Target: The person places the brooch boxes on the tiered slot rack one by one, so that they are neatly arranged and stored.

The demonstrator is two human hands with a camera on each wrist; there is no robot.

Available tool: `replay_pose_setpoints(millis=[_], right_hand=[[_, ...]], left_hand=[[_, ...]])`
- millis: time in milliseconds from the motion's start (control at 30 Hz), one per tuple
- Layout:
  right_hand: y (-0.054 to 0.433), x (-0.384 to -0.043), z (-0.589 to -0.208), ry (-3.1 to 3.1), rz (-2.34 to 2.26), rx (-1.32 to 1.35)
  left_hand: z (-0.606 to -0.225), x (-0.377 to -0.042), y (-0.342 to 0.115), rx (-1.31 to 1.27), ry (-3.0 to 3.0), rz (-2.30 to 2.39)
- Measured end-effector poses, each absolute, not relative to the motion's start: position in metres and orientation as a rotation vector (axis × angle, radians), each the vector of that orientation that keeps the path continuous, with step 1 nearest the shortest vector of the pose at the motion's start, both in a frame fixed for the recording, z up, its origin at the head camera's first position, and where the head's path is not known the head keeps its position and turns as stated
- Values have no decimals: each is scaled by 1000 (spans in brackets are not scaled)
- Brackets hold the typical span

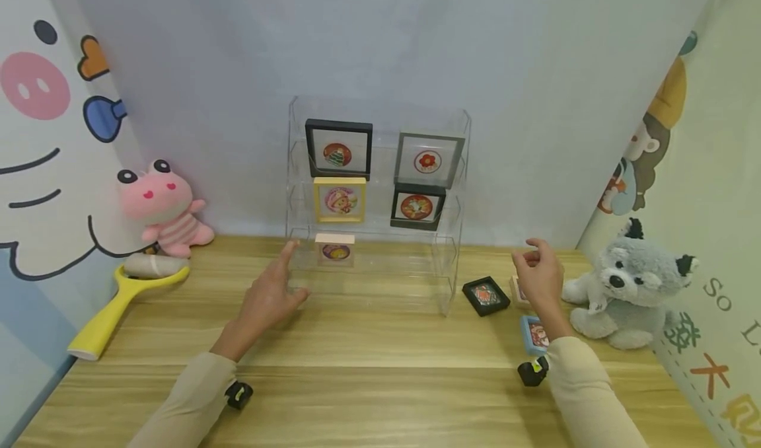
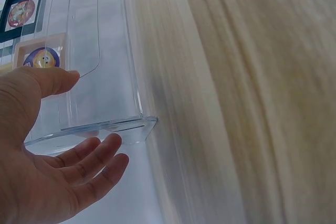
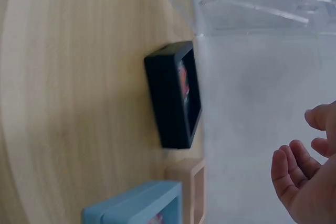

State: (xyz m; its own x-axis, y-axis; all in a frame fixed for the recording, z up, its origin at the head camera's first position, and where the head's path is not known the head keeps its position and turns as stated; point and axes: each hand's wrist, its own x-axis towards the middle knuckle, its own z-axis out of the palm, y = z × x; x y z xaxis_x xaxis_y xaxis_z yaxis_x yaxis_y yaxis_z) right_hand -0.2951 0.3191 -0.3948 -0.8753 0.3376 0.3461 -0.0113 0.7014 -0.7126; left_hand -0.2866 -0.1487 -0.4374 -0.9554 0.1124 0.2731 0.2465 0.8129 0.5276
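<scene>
A clear tiered rack (image 1: 380,289) stands at the back of the table with several small square frames on its tiers. My left hand (image 1: 270,296) is at the rack's lower left side, thumb and fingers spread apart around the edge and holding nothing. The nearest frame to it is a pale pink one (image 1: 335,251) on a low tier. My right hand (image 1: 540,273) hovers over the table at the right, fingers loosely bent with nothing between them. Below and beside it lie a black frame (image 1: 486,296), a blue frame (image 1: 534,334) and a partly hidden beige frame (image 3: 197,195).
Higher on the rack sit black (image 1: 339,149), grey (image 1: 429,160) and yellow (image 1: 339,200) frames and another black frame (image 1: 417,207). A pink plush frog (image 1: 160,203) and a yellow-handled roller (image 1: 113,309) are at the left. A grey plush dog (image 1: 636,289) sits at the right.
</scene>
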Motion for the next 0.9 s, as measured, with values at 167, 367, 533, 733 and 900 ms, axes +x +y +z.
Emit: replay_pose_setpoints(millis=[167,367,533,733,900], right_hand=[[334,-291,-402,-2615,1007,-328],[346,-284,-412,-2763,966,-363],[353,-279,-421,-2811,874,-354],[355,-276,-426,-2882,749,-366],[355,-277,-426,-2957,755,-407]], left_hand=[[-438,-286,-149,-267,-2775,-861],[-437,-286,-149,-269,-2774,-865],[-437,-286,-148,-278,-2769,-869],[-437,-285,-148,-274,-2761,-872],[-438,-285,-149,-277,-2758,-864]])
